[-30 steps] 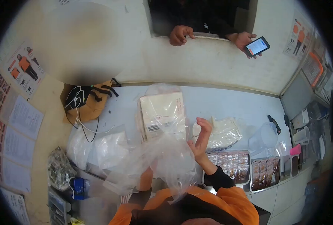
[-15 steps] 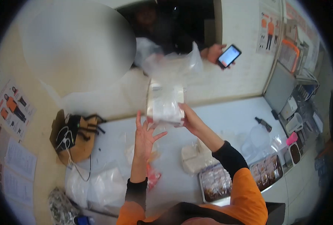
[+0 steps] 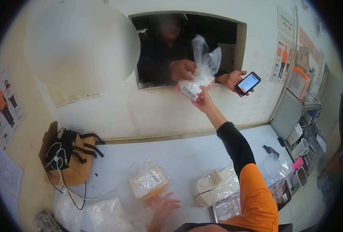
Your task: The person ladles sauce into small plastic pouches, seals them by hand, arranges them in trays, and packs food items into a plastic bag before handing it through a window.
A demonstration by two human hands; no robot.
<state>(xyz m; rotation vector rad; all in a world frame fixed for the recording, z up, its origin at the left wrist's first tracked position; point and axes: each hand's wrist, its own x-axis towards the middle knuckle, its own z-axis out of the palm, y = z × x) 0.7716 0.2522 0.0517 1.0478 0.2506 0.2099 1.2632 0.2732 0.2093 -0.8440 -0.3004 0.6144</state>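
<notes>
My right hand (image 3: pixel 203 101) stretches up to the wall window and is closed on a clear plastic bag (image 3: pixel 191 89) with red contents and a white label. The bag's knotted top points upward. Another person's hand (image 3: pixel 183 70) reaches through the opening to the bag's left side; whether it grips the bag I cannot tell. Low over the table, my left hand (image 3: pixel 163 205) is open with fingers spread and slightly blurred. Just above it lies a clear-bagged packet (image 3: pixel 148 183) with orange-brown contents and a label; contact between them is unclear.
The other person's second hand holds a phone (image 3: pixel 248 83) at the sill. On the table (image 3: pixel 121 154) are a cardboard box (image 3: pixel 78 162) with straps and cables, clear plastic bags (image 3: pixel 107 214), wrapped white stacks (image 3: pixel 218 185), a tray (image 3: pixel 227 210) and a jug (image 3: pixel 271 166).
The pale bagged package has left my right hand, which now holds the red-filled bag at the window. My left hand has dropped to the table. The phone has shifted lower right in view.
</notes>
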